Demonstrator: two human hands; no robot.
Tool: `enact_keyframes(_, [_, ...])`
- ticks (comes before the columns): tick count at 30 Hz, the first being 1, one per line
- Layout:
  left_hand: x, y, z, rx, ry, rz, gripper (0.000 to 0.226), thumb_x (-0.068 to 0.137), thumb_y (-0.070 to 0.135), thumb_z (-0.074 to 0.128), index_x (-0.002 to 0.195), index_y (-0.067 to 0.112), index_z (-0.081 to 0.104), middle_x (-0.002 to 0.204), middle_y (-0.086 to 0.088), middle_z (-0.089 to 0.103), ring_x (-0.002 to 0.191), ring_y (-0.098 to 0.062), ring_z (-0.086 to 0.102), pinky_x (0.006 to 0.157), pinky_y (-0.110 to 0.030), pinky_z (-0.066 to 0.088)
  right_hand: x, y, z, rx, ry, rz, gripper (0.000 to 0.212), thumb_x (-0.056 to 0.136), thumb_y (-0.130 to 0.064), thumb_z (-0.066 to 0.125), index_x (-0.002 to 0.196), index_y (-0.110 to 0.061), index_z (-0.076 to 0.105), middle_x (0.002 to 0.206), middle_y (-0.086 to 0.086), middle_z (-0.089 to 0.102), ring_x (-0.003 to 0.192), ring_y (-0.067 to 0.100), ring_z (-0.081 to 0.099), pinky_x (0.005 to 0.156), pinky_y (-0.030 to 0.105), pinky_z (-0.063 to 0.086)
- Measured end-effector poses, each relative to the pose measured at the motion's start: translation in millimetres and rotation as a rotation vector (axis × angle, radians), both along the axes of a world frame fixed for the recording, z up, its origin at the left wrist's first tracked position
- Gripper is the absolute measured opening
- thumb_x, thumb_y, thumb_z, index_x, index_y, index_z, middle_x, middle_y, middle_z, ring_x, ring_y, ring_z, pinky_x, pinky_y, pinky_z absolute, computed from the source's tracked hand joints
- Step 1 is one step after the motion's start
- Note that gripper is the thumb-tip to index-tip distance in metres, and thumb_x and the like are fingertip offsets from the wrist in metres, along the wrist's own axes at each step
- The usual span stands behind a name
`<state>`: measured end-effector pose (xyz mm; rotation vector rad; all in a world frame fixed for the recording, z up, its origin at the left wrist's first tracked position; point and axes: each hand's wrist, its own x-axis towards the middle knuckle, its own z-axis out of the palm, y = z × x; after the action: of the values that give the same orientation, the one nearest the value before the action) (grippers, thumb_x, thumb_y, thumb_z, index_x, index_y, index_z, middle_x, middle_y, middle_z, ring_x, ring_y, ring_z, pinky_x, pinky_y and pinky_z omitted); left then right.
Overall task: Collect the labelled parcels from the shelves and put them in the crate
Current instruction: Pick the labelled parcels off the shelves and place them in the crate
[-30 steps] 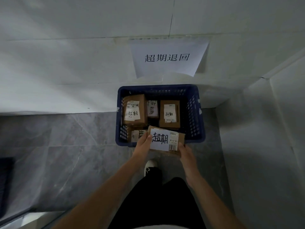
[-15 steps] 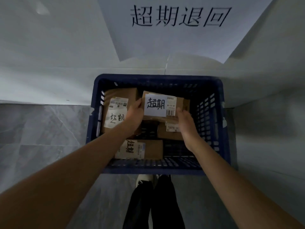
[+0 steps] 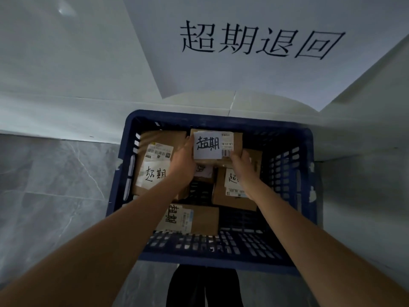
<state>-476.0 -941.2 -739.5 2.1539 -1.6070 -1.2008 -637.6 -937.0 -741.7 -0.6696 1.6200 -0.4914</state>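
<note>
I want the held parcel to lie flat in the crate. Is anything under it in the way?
Yes. Both hands hold the parcel above other parcels at the back of the blue crate; bare floor shows only at its front right.

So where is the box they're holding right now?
In the head view, the held parcel sits between both hands at the far side of the blue crate, above other labelled parcels.

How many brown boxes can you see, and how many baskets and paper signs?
Brown cardboard parcels: 5, one held, four lying in the crate
Dark blue plastic crate: 1
White paper sign on the wall: 1
Total: 7
</note>
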Motion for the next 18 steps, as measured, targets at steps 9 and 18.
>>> enact_keyframes(9, [8.7,16.5,15.1,-0.032,0.005,0.04,0.062,0.088,0.009,0.048,0.145,0.027,0.029,0.144,0.0,0.041,0.128,-0.023,0.046,0.098,-0.047,0.048,-3.7,1.2,25.2,-0.135,0.239,0.145,0.068,0.105,-0.038,0.032,0.156,-0.013,-0.006,0.164,0.006,0.0,0.15,0.022,0.005,0.122,0.037,0.007])
enact_keyframes(18, [30.1,79.2,173.6,-0.074,-0.08,0.027,0.063,0.097,0.009,0.043,0.153,0.013,0.014,0.16,-0.004,0.015,0.148,-0.019,0.009,0.121,-0.037,0.014,-1.4,44.9,177.3,-0.382,0.487,0.677,0.064,0.106,-0.036,0.028,0.156,-0.013,-0.004,0.164,0.002,-0.008,0.151,0.017,-0.006,0.123,0.035,0.001])
